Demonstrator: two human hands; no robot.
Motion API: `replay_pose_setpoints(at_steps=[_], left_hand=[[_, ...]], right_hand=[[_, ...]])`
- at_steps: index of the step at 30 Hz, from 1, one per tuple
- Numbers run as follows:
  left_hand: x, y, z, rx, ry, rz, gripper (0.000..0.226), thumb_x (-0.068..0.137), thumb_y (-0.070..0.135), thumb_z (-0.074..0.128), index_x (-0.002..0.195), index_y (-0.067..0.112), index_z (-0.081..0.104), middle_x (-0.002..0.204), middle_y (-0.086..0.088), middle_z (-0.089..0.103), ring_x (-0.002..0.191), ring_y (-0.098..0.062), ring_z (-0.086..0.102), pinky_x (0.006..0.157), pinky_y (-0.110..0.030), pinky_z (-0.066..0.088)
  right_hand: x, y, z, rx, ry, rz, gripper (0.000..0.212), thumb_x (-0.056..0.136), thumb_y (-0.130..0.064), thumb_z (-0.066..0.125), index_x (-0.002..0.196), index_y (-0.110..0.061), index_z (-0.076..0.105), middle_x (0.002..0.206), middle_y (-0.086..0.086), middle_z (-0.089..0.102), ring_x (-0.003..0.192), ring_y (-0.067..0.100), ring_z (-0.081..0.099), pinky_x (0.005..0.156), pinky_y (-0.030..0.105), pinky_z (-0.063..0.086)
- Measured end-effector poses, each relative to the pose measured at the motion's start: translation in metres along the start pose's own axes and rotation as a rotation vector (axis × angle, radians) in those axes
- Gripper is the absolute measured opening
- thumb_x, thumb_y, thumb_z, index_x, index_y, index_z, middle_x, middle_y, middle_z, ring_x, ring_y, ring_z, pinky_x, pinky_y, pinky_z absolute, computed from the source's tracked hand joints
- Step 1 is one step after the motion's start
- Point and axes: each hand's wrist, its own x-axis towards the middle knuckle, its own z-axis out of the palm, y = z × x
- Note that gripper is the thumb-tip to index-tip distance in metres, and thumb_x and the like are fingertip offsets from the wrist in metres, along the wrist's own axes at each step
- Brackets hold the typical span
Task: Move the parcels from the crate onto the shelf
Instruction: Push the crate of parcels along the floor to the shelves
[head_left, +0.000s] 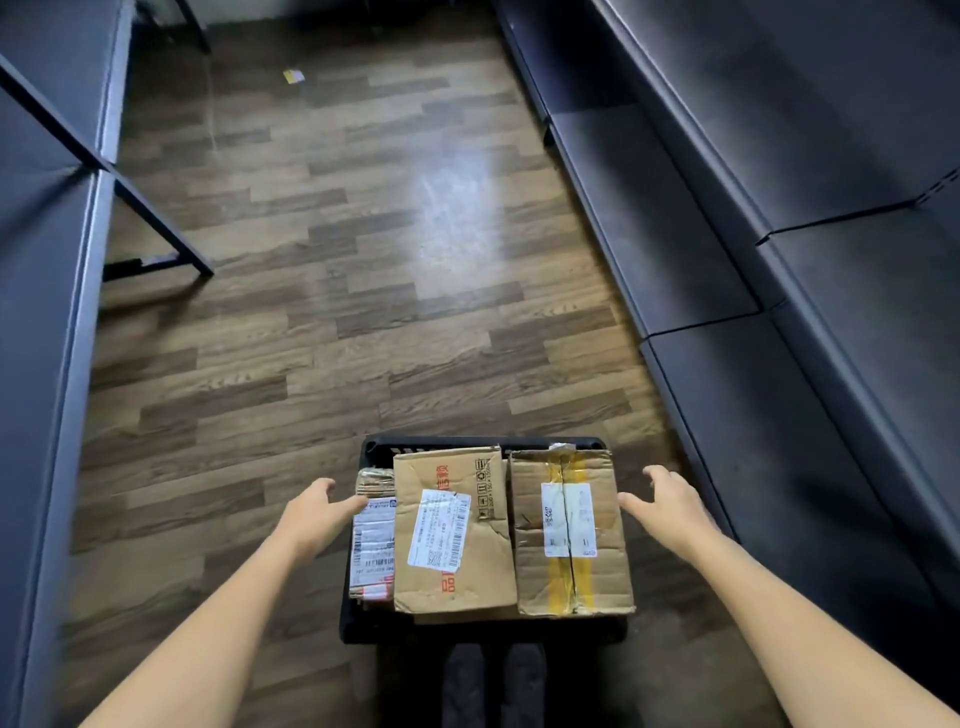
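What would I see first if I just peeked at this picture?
Three brown parcels packed in a black crate on the wood floor, low in the middle: a thin one, a big one and a taped one. The left hand and right hand reach in open from either side. Dark shelves run along the right.

Head-worn view looks steeply down at the floor (322, 291).

I stand in a parcel storeroom: a black crate (374, 452) of labelled cardboard parcels (452, 530) sits on the wood-pattern floor (332, 291), with dark metal shelving (727, 270) right of the crate and more shelving (47, 291) left of it.
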Motion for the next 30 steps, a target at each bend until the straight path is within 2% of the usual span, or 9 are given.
replay_pose_setpoints(at_steps=[7,12,14,17,21,24,26,28,30], left_hand=[[0.06,-0.036,0.027,-0.027,0.025,-0.094,0.064,0.085,0.041,0.061,0.136,0.005,0.044,0.143,-0.012,0.047,0.131,-0.028,0.043,0.103,-0.035,0.033],[0.101,-0.057,0.048,-0.091,0.03,-0.141,0.062,0.083,0.041,0.064,0.131,0.004,0.05,0.137,-0.013,0.052,0.126,-0.028,0.048,0.1,-0.035,0.036],[0.112,-0.063,0.055,-0.17,0.01,-0.17,0.071,0.075,0.048,0.067,0.129,0.006,0.052,0.134,-0.012,0.055,0.124,-0.029,0.05,0.103,-0.036,0.038],[0.131,-0.075,0.067,-0.274,-0.021,-0.215,0.079,0.064,0.06,0.059,0.125,0.009,0.056,0.132,-0.01,0.057,0.123,-0.029,0.052,0.108,-0.047,0.038],[0.158,-0.091,0.084,-0.476,-0.003,-0.298,0.053,0.088,0.054,0.048,0.121,0.014,0.056,0.132,-0.011,0.054,0.12,-0.028,0.051,0.099,-0.043,0.038],[0.173,-0.097,0.097,-0.595,0.046,-0.399,0.051,0.096,0.048,0.036,0.125,0.008,0.053,0.126,-0.011,0.058,0.119,-0.031,0.052,0.094,-0.042,0.037],[0.183,-0.1,0.105,-0.639,0.071,-0.447,0.043,0.099,0.042,0.032,0.105,0.01,0.059,0.094,-0.002,0.071,0.094,-0.027,0.059,0.078,-0.033,0.037],[0.191,-0.103,0.112,-0.599,0.058,-0.471,0.031,0.098,0.033,0.039,0.085,0.015,0.06,0.059,0.005,0.067,0.065,-0.019,0.052,0.062,-0.027,0.035],[0.196,-0.106,0.119,-0.522,0.018,-0.456,0.016,0.093,0.021,0.051,0.083,0.015,0.062,0.059,0.001,0.062,0.05,-0.014,0.053,0.052,-0.02,0.042]], right_hand=[[0.051,0.024,0.048,0.169,0.002,0.095,0.061,0.088,-0.038,0.058,0.138,-0.009,0.039,0.14,0.014,0.044,0.128,0.028,0.042,0.1,0.038,0.038],[0.088,0.048,0.075,0.268,0.03,0.174,0.063,0.087,-0.044,0.056,0.138,-0.01,0.039,0.142,0.014,0.044,0.13,0.03,0.04,0.102,0.04,0.037],[0.099,0.058,0.084,0.294,0.043,0.209,0.063,0.087,-0.046,0.054,0.137,-0.011,0.04,0.141,0.014,0.045,0.13,0.031,0.041,0.102,0.041,0.036],[0.117,0.07,0.097,0.335,0.059,0.275,0.059,0.089,-0.047,0.05,0.134,-0.01,0.045,0.137,0.015,0.049,0.127,0.031,0.043,0.102,0.039,0.036],[0.138,0.08,0.116,0.338,0.047,0.334,0.05,0.093,-0.043,0.044,0.129,-0.01,0.051,0.132,0.015,0.054,0.124,0.032,0.045,0.099,0.036,0.036],[0.151,0.088,0.132,0.322,0.003,0.349,0.04,0.095,-0.032,0.045,0.126,-0.009,0.054,0.13,0.016,0.056,0.12,0.034,0.048,0.092,0.035,0.039],[0.161,0.091,0.141,0.359,-0.021,0.357,0.032,0.093,-0.023,0.049,0.12,-0.008,0.058,0.124,0.017,0.059,0.113,0.032,0.053,0.084,0.033,0.039],[0.171,0.094,0.148,0.457,-0.057,0.388,0.019,0.092,-0.017,0.05,0.103,-0.01,0.063,0.111,0.017,0.061,0.1,0.027,0.053,0.082,0.035,0.039],[0.181,0.096,0.151,0.513,-0.079,0.413,0.019,0.092,-0.012,0.047,0.078,-0.017,0.059,0.098,0.013,0.059,0.092,0.024,0.049,0.081,0.035,0.039]])
